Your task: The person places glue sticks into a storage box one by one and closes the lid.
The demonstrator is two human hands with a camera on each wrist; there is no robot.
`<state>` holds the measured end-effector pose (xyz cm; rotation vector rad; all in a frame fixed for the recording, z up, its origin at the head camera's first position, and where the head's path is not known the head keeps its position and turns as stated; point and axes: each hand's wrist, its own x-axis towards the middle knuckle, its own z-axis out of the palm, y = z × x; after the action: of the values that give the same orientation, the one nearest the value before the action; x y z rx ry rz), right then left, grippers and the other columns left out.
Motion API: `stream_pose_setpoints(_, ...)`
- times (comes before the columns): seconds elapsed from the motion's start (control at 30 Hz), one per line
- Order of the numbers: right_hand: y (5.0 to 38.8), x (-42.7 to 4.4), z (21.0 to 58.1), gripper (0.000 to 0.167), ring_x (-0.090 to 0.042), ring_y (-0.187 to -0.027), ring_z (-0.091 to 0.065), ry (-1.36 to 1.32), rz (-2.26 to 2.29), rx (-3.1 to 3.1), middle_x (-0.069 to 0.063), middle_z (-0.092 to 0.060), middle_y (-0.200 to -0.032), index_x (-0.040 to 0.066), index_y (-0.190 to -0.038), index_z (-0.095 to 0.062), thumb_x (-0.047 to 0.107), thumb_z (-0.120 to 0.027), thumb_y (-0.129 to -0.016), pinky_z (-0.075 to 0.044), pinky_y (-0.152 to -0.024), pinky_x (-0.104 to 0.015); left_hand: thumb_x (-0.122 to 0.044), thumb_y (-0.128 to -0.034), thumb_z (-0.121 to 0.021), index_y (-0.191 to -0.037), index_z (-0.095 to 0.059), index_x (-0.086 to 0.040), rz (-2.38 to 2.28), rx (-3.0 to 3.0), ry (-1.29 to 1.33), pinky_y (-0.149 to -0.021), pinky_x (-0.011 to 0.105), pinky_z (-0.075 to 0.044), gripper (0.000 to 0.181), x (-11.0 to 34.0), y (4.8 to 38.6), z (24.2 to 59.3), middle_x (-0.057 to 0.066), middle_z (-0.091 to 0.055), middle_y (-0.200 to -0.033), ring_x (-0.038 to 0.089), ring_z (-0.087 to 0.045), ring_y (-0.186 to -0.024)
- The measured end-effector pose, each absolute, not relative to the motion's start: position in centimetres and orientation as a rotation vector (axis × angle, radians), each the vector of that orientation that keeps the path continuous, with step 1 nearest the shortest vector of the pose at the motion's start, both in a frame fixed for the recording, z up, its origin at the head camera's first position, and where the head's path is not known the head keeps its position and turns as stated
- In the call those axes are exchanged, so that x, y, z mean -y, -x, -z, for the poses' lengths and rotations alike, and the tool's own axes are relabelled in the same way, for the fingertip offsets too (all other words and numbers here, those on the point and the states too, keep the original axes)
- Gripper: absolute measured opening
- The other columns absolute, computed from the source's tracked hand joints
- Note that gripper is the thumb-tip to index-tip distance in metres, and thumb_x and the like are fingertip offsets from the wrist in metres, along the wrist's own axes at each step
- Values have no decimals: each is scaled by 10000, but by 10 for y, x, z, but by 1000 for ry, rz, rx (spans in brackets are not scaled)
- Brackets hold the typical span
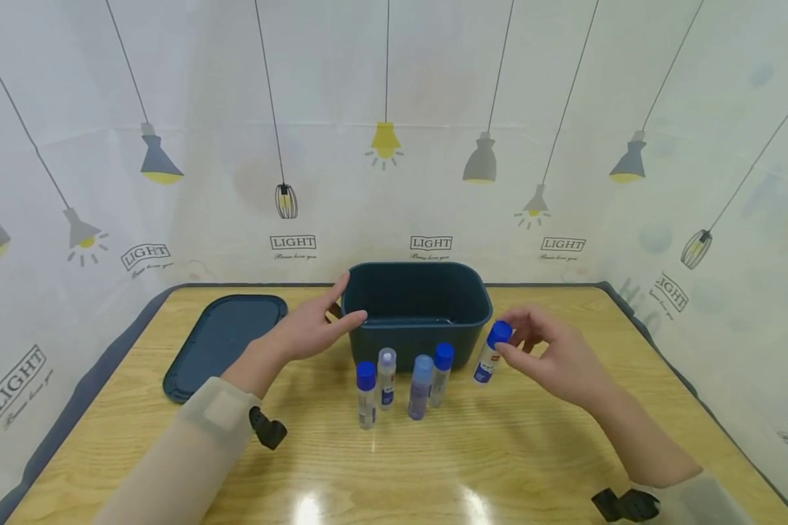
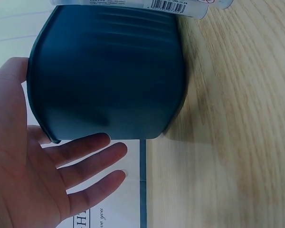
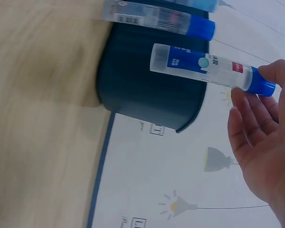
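My right hand (image 1: 551, 357) pinches a clear glue bottle (image 3: 202, 66) by its blue cap, tilted, near the right front corner of a dark teal bin (image 1: 420, 337). In the right wrist view, the thumb and fingertips are on the cap and the labelled body is uncovered. At the bin's left end is my left hand (image 1: 311, 324), with thumb and forefinger spread at the rim. The left wrist view shows its other fingers extended beside the bin's end wall. Several more glue bottles stand before the bin, including a blue-capped one (image 1: 366, 394) and a pale-blue-capped one (image 1: 421, 390).
A flat dark teal lid (image 1: 226, 343) lies on the wooden table (image 1: 420, 474) to the left. Behind the bin, a white curtain (image 1: 341, 95) printed with lamps meets the table's back edge and continues along both sides.
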<state>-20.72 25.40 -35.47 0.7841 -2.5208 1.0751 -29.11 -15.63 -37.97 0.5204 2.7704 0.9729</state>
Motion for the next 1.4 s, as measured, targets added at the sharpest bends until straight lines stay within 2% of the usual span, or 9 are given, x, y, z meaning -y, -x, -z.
stream_pose_setpoints(0.17, 209, -253, 338, 345, -74, -781, -635, -790, -1074, 2395, 32, -716, -962, 92, -1271, -687, -20, -790, -962, -539, -688, -205, -806, -1024, -511, -1778, -9, -368, -961, -2774, -515, -1068, 561, -547, 1005, 156, 291, 378, 110, -660, -1441, 324, -672, -1267)
stream_pose_setpoints(0.3, 213, -249, 326, 367, -81, -785, -618, -812, -1082, 2325, 39, -682, -957, 71, -1282, -672, -55, -778, -954, -531, -722, -174, -807, -1025, -509, -1778, -12, -367, -952, -2778, -518, -1055, 553, -552, 1004, 156, 292, 377, 103, -670, -1417, 316, -673, -1260)
stream_pose_setpoints(0.6, 225, -237, 304, 324, -92, -787, -628, -772, -1127, 2271, 28, -703, -934, 41, -1283, -680, -18, -770, -977, -535, -747, -166, -798, -1028, -514, -1781, -17, -352, -951, -2785, -527, -1042, 546, -559, 1006, 157, 292, 378, 95, -682, -1380, 311, -671, -1255)
stream_pose_setpoints(0.9, 240, -222, 290, 316, -39, -957, -697, -752, -1199, 2251, 54, -734, -1057, 35, -1314, -671, 31, -764, -1013, -542, -842, -170, -798, -1029, -512, -1781, -20, -352, -940, -2791, -521, -1037, 540, -559, 1004, 156, 291, 377, 91, -691, -1361, 306, -671, -1248)
stream_pose_setpoints(1.03, 250, -215, 289, 313, -30, -999, -721, -769, -1268, 2246, -11, -769, -1094, 19, -1323, -669, 31, -757, -1023, -560, -892, -174, -798, -1030, -510, -1782, -22, -349, -927, -2795, -519, -1030, 538, -561, 1002, 156, 291, 377, 94, -691, -1356, 304, -675, -1238)
stream_pose_setpoints(1.17, 260, -208, 293, 313, -22, -1032, -713, -726, -1287, 2282, -102, -789, -1145, 35, -1346, -664, 98, -746, -1051, -549, -912, -178, -792, -1034, -508, -1782, -24, -344, -920, -2800, -530, -1025, 532, -565, 997, 157, 292, 377, 91, -694, -1347, 298, -681, -1228)
stream_pose_setpoints(1.4, 281, -194, 306, 334, -177, -1075, -686, -632, -1274, 2377, -122, -772, -1166, 81, -1360, -665, 222, -745, -1068, -506, -892, -275, -795, -1033, -508, -1782, -22, -343, -910, -2803, -547, -1009, 522, -572, 1000, 156, 293, 377, 84, -687, -1345, 289, -682, -1224)
